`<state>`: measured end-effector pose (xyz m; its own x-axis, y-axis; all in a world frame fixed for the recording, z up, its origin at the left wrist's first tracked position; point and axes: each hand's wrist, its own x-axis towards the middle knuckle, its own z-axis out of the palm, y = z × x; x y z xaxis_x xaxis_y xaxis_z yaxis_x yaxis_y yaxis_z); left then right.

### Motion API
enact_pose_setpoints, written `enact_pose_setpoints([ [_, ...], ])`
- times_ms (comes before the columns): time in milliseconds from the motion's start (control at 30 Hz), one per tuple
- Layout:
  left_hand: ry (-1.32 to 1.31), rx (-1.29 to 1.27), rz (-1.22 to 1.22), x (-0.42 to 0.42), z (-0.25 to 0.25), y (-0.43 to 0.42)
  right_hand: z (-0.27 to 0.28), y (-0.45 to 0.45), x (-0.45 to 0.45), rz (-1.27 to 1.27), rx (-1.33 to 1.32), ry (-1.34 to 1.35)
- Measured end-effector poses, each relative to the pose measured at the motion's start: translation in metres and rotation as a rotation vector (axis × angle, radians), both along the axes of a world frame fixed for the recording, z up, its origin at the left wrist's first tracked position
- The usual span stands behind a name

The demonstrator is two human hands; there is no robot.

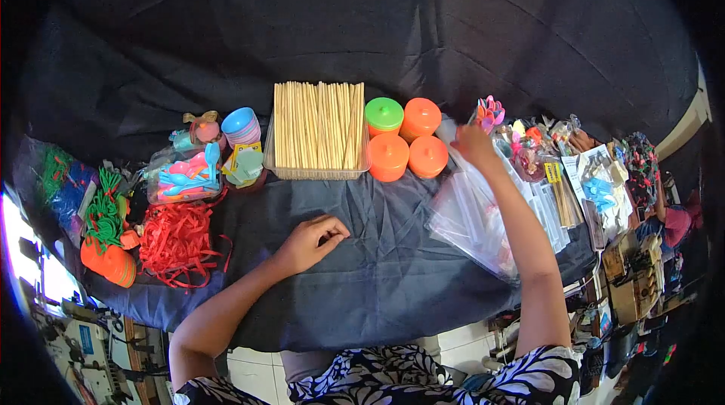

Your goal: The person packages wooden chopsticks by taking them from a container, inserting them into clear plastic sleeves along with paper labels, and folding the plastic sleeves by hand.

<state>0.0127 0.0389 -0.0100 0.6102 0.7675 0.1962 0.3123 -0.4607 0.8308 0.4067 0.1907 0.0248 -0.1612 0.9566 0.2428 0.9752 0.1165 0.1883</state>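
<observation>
My left hand [311,245] rests on the dark cloth [370,254], in front of the tray of wooden sticks [319,126]. Its fingers are curled in toward the thumb, and nothing shows between them. On the right, my right hand [474,144] reaches over the clear plastic bags [472,216], beside the orange lidded pots [428,157]. Its fingers are bent together at a small thin item near the pink spoon-like pieces [492,111]. What they pinch is too small to make out.
A green-lidded pot [384,113] stands among the orange ones. Left lie blue and pink cups [241,126], a box of plastic spoons [189,175], red ribbon [177,243], green cord [106,212] and orange cups [109,263]. Packaged small goods [532,152] crowd the right.
</observation>
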Motion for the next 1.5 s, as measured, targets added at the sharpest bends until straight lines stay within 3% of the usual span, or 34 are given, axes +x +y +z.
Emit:
enact_pose_setpoints([
  [133, -0.005, 0.013, 0.003, -0.001, 0.0, 0.0, -0.031, -0.015, -0.003, -0.078, 0.098, -0.109],
  [300, -0.011, 0.028, 0.008, 0.0, -0.001, 0.0, -0.029, -0.028, -0.011, -0.209, 0.145, -0.199],
  [433, -0.008, 0.057, 0.005, 0.0, -0.002, 0.0, -0.025, -0.04, -0.013, -0.174, 0.136, -0.3],
  [767, -0.032, 0.04, -0.005, 0.0, -0.004, 0.0, -0.027, -0.042, -0.011, -0.209, 0.196, -0.169],
  [1100, 0.003, 0.036, 0.006, -0.001, 0.004, -0.002, -0.016, -0.046, 0.018, -0.189, 0.159, 0.201],
  [1167, 0.179, 0.492, 0.236, 0.001, 0.009, -0.005, -0.01, -0.05, 0.019, -0.162, 0.196, 0.285],
  [1333, 0.349, 0.523, 0.231, 0.001, -0.009, -0.005, -0.001, -0.049, 0.028, -0.087, 0.318, 0.392],
  [1433, 0.365, 0.504, 0.222, 0.001, -0.01, -0.005, 0.035, -0.068, 0.005, 0.088, 0.183, 0.819],
  [1467, 0.361, 0.503, 0.217, 0.001, -0.01, -0.005, 0.044, -0.073, -0.004, 0.088, 0.181, 0.82],
  [1500, 0.356, 0.502, 0.211, 0.001, -0.009, -0.005, 0.054, -0.081, -0.018, 0.17, 0.071, 1.04],
])
